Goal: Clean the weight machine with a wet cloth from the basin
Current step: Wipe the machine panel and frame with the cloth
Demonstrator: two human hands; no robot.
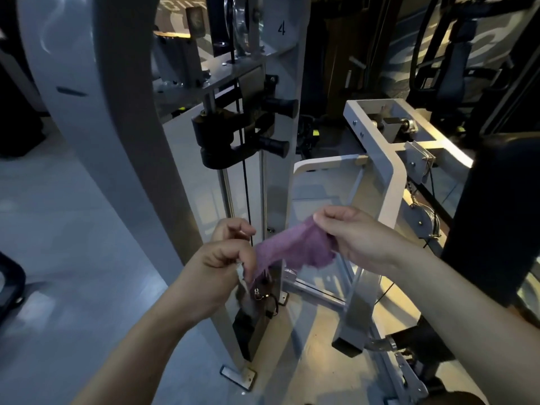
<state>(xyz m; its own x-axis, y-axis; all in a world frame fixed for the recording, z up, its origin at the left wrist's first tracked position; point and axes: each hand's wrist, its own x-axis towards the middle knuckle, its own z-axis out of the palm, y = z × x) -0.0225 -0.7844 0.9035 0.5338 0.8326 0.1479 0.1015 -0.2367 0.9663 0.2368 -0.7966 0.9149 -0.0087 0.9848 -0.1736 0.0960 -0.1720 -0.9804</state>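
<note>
A purple cloth (287, 248) is stretched between my two hands in front of the grey weight machine (274, 182). My left hand (217, 258) pinches the cloth's left end with curled fingers, close to the machine's upright post. My right hand (355, 235) grips the cloth's right end, slightly higher. A black weight carriage (222, 135) with two round knobs sits on the guide rods above my hands. The basin is not in view.
A wide grey curved frame (96, 92) rises at the left. A white tubular frame (388, 176) and a pulley stand to the right. A black padded part (496, 217) fills the right edge. Pale floor (73, 229) lies to the left.
</note>
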